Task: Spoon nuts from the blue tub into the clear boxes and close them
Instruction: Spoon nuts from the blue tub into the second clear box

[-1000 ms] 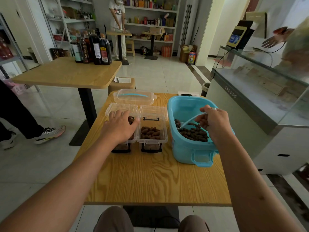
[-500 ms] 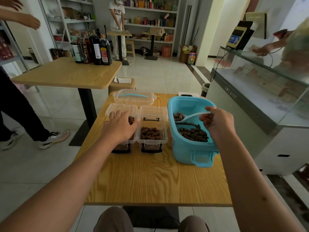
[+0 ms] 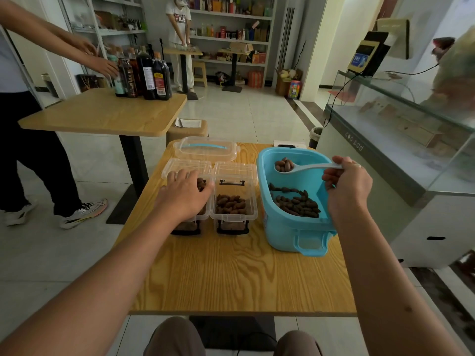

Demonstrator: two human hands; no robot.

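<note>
Item, right hand (image 3: 348, 187): my fingers pinch the handle of a white spoon (image 3: 305, 167), its bowl loaded with nuts and held above the blue tub (image 3: 295, 228), whose remaining nuts lie at the near end. Item, left hand (image 3: 183, 194): fingers spread flat over the left clear box (image 3: 191, 201), hiding most of its contents; the right clear box (image 3: 234, 201) stands touching it, lid open, part-filled. Both stand on the wooden table (image 3: 231, 273); a third lidded box (image 3: 207, 149) lies behind.

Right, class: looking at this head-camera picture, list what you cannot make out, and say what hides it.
1. Left clear box: the left hand covers most of its nuts, so its fill is unclear.
2. Spoon handle end: hidden inside the right hand.
3. Blue tub: its near wall hides the bottom.
4. Bottles on the far table: labels too small to read.
</note>
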